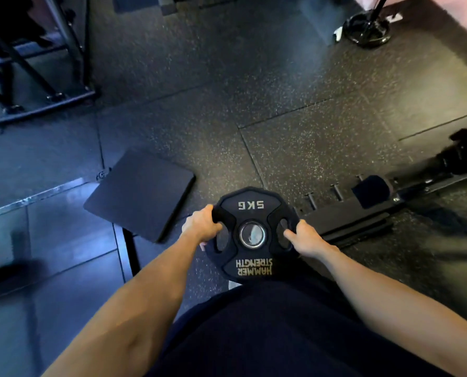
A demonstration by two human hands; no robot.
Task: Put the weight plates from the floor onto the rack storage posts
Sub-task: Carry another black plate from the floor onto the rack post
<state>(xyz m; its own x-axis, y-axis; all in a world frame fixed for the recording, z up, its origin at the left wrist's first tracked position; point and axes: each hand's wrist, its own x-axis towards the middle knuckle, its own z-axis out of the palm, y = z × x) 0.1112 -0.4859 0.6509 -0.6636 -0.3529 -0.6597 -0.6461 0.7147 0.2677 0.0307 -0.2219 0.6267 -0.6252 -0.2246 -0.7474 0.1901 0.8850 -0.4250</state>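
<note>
One black weight plate (pixel 254 235) was in view, held flat and face up in front of the person's body, above the speckled rubber floor (pixel 254 91). It bore "5KG" at its far edge and "HAMMER STRENGTH" at its near edge, both upside down from the head camera, with a shiny metal ring around its centre hole. The left hand (pixel 201 225) gripped the plate's left side, fingers curled over the rim and into the left grip slot. The right hand (pixel 305 238) gripped the right side, its thumb reaching into the right grip slot and the other fingers wrapped round the rim. Both hands were clamped on the plate, one on each side of the centre hole.

Nothing in view was a container holding anything. One flat dark pad (pixel 140 194) lay on the floor just left of the plate, beyond the left hand. One low black bar frame (pixel 376 210) with short upright pegs lay on the floor to the right of the plate, running toward the right edge. One black metal rack base (pixel 44 102) stood at the far left, and one round black stand base (pixel 368 29) with a pole stood at the far right. The near left floor was glossy dark tile.
</note>
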